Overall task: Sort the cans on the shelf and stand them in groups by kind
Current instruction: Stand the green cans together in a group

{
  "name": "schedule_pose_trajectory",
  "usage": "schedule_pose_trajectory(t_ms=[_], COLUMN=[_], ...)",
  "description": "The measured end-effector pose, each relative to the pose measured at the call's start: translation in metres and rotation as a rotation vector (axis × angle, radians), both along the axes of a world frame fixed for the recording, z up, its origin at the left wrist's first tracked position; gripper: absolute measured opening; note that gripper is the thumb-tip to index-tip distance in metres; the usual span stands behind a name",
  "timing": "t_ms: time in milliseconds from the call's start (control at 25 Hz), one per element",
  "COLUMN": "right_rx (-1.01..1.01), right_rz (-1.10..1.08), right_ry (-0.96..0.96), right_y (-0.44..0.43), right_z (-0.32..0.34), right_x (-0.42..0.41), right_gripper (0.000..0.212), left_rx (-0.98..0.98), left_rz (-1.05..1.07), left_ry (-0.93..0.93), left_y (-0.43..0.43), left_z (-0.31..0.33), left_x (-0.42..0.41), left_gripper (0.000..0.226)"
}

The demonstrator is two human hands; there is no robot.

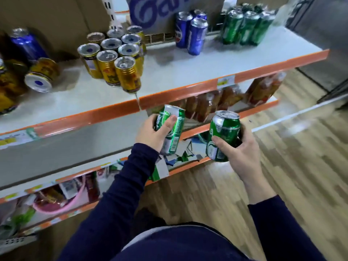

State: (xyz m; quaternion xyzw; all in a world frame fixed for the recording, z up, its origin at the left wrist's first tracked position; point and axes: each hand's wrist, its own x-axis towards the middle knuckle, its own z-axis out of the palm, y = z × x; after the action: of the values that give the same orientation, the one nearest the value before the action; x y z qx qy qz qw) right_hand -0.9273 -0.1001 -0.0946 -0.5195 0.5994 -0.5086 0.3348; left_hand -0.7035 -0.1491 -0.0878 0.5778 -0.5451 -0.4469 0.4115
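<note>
Cans fill both hands, below the shelf (169, 80) lip: left hand (154, 134) curls round a tilted green can (174, 127) at mid-body, thumb across it; right hand (242, 151) wraps a second green can (224, 132), nearly upright. Thin glossy aluminium cylinders, probably light, stiff but dentable and slick, so a firm mid-wall grip suits; green group (246, 29) stands up beyond the right hand; ribbed gold cans (116, 59) above the left.
</note>
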Motion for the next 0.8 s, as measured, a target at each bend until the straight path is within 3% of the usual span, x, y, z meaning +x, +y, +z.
schedule_pose_trajectory(t_ms=[120, 320, 480, 800], right_rx=[0.025, 0.034, -0.020, -0.067], right_rz=[-0.070, -0.114, -0.131, -0.143], right_ry=[-0.019, -0.039, 0.002, 0.015], right_y=[-0.001, -0.035, -0.091, -0.219], right_z=[-0.008, -0.017, -0.009, 0.016], right_x=[-0.046, -0.102, -0.144, -0.224], right_gripper=[0.073, 0.065, 0.056, 0.068], left_rx=[-0.034, -0.047, -0.069, -0.163], left_rz=[-0.027, -0.056, -0.068, -0.068], left_ry=[-0.105, -0.128, -0.048, 0.024], left_y=[-0.014, -0.061, -0.126, -0.285], left_z=[0.000, 0.000, 0.005, 0.036], left_x=[-0.045, -0.103, -0.147, -0.237], left_gripper=[0.054, 0.071, 0.070, 0.055])
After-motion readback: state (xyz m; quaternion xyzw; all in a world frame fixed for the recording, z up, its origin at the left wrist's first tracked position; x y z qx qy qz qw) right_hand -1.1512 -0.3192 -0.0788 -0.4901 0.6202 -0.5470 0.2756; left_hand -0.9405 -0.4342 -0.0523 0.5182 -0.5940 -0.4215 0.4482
